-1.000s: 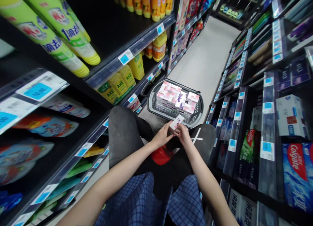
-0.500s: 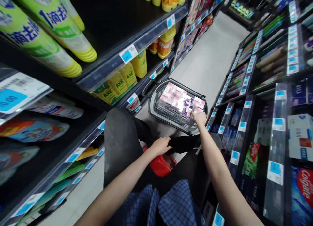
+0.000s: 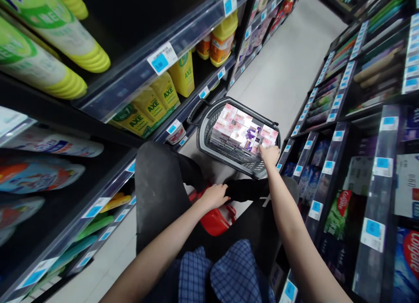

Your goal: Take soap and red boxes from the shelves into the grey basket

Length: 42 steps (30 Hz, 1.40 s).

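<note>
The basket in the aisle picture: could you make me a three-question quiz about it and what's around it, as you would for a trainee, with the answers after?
1. True or false: the person's left hand is inside the basket.
2. Which lettering is on the yellow containers? A) Colgate B) AXE C) 10.00
3. Fill in the missing word: the right hand is at the small, mostly pink-and-white ____ in the basket.

Key:
1. False: it is outside the basket, apart from it.
2. B.
3. Boxes.
</note>
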{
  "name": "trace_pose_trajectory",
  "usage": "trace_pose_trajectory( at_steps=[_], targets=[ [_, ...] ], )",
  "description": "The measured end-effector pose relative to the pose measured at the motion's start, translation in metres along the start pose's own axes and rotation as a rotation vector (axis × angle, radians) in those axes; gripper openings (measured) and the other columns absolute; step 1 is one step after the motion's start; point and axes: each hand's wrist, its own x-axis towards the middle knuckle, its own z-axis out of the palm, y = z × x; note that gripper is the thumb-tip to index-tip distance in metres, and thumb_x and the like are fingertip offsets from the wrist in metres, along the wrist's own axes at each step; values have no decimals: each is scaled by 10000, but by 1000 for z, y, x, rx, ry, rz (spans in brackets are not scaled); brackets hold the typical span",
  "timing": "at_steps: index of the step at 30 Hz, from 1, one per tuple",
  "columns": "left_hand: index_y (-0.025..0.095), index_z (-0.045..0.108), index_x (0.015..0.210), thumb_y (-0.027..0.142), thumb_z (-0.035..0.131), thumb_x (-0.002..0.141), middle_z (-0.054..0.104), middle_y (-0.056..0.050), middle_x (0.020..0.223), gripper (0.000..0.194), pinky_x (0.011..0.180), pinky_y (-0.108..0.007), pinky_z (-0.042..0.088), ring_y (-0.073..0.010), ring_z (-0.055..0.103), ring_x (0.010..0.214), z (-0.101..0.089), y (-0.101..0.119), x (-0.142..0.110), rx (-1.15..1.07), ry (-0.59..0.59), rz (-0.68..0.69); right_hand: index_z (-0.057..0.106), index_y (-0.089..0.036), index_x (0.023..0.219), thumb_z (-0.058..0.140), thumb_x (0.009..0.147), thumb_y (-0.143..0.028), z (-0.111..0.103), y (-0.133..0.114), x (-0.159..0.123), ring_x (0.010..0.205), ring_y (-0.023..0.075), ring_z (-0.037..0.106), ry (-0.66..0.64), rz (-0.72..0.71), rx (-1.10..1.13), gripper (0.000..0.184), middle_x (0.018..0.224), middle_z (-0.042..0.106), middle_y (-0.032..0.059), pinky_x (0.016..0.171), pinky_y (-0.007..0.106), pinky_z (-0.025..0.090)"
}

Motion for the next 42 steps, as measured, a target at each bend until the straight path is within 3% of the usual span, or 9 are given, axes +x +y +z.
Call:
trace_pose_trajectory(
  at_steps=[15, 22, 27, 42],
  targets=[
    [112, 520, 1267, 362, 531, 898, 636, -148, 1170, 446, 870, -400, 494, -320, 617, 1065, -1, 1, -1, 62, -48, -37, 459, 27, 1217, 640, 751, -545, -8, -4, -5, 1145, 351, 530, -44, 26, -15, 759, 1234, 522, 278, 1000, 402, 406],
    [126, 525, 1253, 375, 529, 896, 636, -147, 1168, 436, 883, -394, 489, -315, 614, 1073, -1, 0, -2, 60, -55, -47, 421, 58, 1291, 506, 811, -643, -22, 0, 12, 1206, 347, 513, -195, 129, -24, 854, 1285, 481, 323, 997, 405, 422],
    [112, 522, 1265, 376, 520, 898, 633, -155, 1172, 452, 883, -412, 492, -328, 607, 1081, -2, 0, -3, 69, -70, -52, 468, 54, 1278, 579, 729, -696, -32, 1, 28, 1215, 356, 512, -309, 128, -63, 937, 1255, 513, 327, 997, 425, 428],
    [125, 518, 1264, 383, 504, 901, 626, -150, 1185, 446, 889, -411, 495, -325, 601, 1089, -4, 1, -4, 84, -100, -65, 522, 25, 1244, 605, 765, -603, -27, -13, 15, 1185, 335, 541, -237, 69, -123, 793, 1227, 553, 282, 980, 407, 454]
  ],
)
